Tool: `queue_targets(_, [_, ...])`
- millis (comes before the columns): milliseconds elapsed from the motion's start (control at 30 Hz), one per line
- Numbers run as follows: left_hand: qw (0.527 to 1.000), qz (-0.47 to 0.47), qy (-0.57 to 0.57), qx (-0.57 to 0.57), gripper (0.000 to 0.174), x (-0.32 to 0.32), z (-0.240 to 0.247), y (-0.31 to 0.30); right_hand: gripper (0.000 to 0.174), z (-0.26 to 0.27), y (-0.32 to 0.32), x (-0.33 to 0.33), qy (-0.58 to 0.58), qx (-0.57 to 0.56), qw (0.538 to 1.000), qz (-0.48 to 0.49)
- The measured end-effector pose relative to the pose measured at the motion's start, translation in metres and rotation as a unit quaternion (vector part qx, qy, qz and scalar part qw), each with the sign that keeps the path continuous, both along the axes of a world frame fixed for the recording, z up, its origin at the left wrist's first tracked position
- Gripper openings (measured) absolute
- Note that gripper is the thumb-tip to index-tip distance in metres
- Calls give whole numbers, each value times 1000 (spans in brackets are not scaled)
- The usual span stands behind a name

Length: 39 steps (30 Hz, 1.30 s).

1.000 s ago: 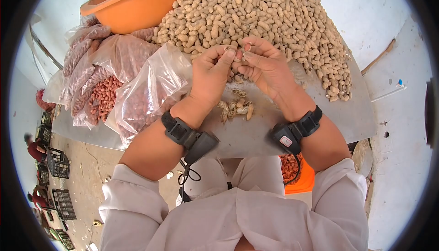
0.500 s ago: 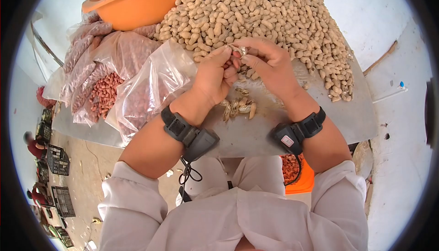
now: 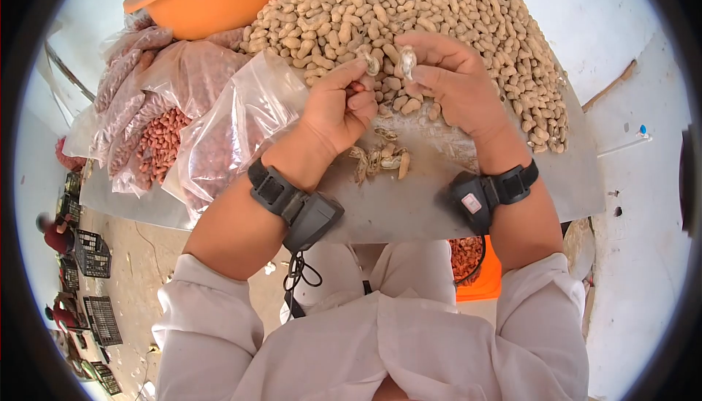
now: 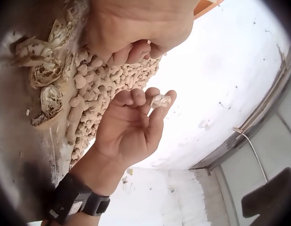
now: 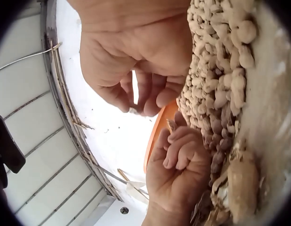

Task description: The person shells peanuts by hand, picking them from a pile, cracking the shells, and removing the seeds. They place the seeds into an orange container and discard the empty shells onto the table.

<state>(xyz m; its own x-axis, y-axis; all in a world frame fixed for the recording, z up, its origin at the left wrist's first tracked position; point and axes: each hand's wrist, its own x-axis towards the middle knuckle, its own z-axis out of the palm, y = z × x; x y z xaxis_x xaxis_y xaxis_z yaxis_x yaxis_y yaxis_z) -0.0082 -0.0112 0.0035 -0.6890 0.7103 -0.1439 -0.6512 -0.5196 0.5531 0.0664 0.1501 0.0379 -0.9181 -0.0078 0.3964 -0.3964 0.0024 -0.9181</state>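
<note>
In the head view my left hand (image 3: 330,116) pinches a piece of opened peanut shell (image 3: 371,65) between thumb and forefinger, the other fingers curled into the palm. My right hand (image 3: 459,86) pinches another piece of peanut shell (image 3: 407,62), its pale hollow inside showing. The hands are a little apart, over the near edge of a large heap of unshelled peanuts (image 3: 409,6). The left wrist view also shows the shell (image 4: 160,100) at the right hand's fingertips. Below the hands, empty peanut shells (image 3: 380,160) lie in a small pile on the metal tabletop (image 3: 365,211).
Clear plastic bags (image 3: 241,116) of red peanut kernels (image 3: 162,141) crowd the table's left side. Behind them stands an orange basin (image 3: 212,2). An orange container (image 3: 482,284) with red kernels is below the table edge. Black crates (image 3: 93,253) and people are at the far left.
My hands were together at the peanut, with red kernels showing at the left fingers; now they have parted, each with a shell piece. The right hand has moved right and slightly away.
</note>
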Motion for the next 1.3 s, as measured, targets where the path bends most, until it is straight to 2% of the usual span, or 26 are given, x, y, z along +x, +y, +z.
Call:
queue_targets(67, [999,-15,48,8,20,-5,-4,-2,26,4,8,3,-48,51,995,73])
queue_targets(167, [994,-57,84,-33,4,0,2,-4,17,12,12,9,-97,158,980,66])
queue_targets(267, [987,-116,100,-50,9,1,9,-8,13,13,26,5,-118,191,974,42])
queue_targets(367, [973,-178,125,-76,15,-2,9,-10,14,6,34,-1,-91,368,925,-30])
queue_targets(467, [946,-204,188,-169,25,7,17,-11,16,-10,31,-6,-43,525,847,-73])
queue_targets(567, [928,-228,221,-193,23,10,16,-12,19,-13,23,-9,-29,557,825,-86])
queue_targets(667, [935,-182,249,-174,16,7,10,-10,16,-12,15,-7,-42,559,819,-123])
queue_targets(767, [983,-136,109,-60,20,-4,2,-9,13,-18,20,-9,-18,576,809,-118])
queue_targets(867, [993,-109,46,-28,20,-10,1,-7,12,-18,19,-10,-27,609,782,-131])
queue_targets(967, [995,-94,44,-6,18,-11,1,-7,14,-16,16,-8,-51,607,784,-122])
queue_targets(1067, [996,-67,51,-15,16,-9,2,-6,14,-24,20,-10,-14,601,789,-130])
queue_targets(1167, [994,-56,88,-23,23,-10,-2,-6,14,-16,19,-11,-21,482,867,-123])
queue_targets(1233, [987,-9,139,-74,23,-5,-2,-4,15,-11,16,-8,-63,310,942,-112])
queue_targets(1267, [981,16,164,-99,23,-2,-2,-2,16,-8,13,-6,-84,220,966,-103])
queue_targets(1300, [973,26,201,-114,23,1,-2,-1,16,-4,9,-4,-95,204,969,-103])
